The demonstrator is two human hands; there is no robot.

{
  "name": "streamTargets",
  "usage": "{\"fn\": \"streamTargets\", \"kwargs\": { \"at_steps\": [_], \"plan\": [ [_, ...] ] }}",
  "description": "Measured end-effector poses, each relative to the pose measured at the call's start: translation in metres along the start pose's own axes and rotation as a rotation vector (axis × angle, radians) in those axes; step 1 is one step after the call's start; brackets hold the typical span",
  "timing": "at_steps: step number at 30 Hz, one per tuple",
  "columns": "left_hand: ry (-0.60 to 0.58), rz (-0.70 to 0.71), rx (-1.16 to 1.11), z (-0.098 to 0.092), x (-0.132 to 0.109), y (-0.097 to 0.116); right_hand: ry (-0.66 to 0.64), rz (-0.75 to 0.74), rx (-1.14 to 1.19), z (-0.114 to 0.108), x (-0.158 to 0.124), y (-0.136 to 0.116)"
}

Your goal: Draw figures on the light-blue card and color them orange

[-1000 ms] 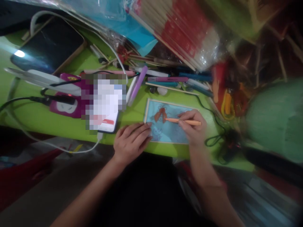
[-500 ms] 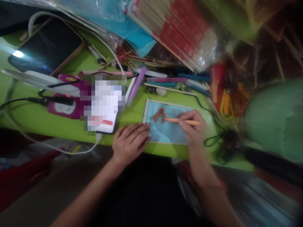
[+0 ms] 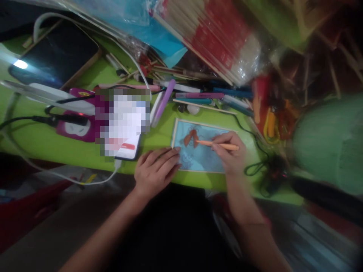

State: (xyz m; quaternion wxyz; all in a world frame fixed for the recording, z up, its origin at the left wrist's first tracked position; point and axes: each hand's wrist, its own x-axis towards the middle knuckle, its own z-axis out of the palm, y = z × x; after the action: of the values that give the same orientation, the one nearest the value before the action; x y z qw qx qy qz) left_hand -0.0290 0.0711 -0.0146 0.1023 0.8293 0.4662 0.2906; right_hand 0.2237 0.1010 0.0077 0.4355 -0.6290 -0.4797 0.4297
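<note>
A blue sheet (image 3: 183,130) with thin wooden sticks along its edges lies on the green tabletop. It bears line drawings and an orange-brown coloured patch (image 3: 192,138). My right hand (image 3: 230,150) grips an orange pen (image 3: 224,146), whose tip points left and meets the right side of that patch. Flat on the sheet's lower left corner and the table rests my left hand (image 3: 157,169), its fingers stretched out and holding nothing.
A phone (image 3: 129,148) with a lit screen and white cable lies left of my left hand, by a purple power strip (image 3: 76,130). Pens, including a purple one (image 3: 166,98), and packed sticks (image 3: 210,34) lie behind. A green round object (image 3: 329,143) stands right.
The orange pen and my right hand's fingers have shifted very slightly left. My left hand has stayed in place.
</note>
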Motion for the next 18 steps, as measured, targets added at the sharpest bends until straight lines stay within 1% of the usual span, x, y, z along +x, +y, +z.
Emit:
{"fn": "streamTargets", "kwargs": {
  "at_steps": [8,14,18],
  "plan": [
    [-0.005,0.003,-0.005,-0.0005,0.0001,0.0001,0.053,0.013,0.013,0.002,0.0,-0.0006],
    [-0.006,-0.003,-0.006,0.0,-0.0017,0.0,0.028,-0.003,-0.019,0.0021,0.0008,-0.0022],
    [-0.005,-0.002,0.002,0.0,-0.0007,0.0001,0.047,-0.018,-0.019,0.0023,0.0016,-0.003]
  ]
}}
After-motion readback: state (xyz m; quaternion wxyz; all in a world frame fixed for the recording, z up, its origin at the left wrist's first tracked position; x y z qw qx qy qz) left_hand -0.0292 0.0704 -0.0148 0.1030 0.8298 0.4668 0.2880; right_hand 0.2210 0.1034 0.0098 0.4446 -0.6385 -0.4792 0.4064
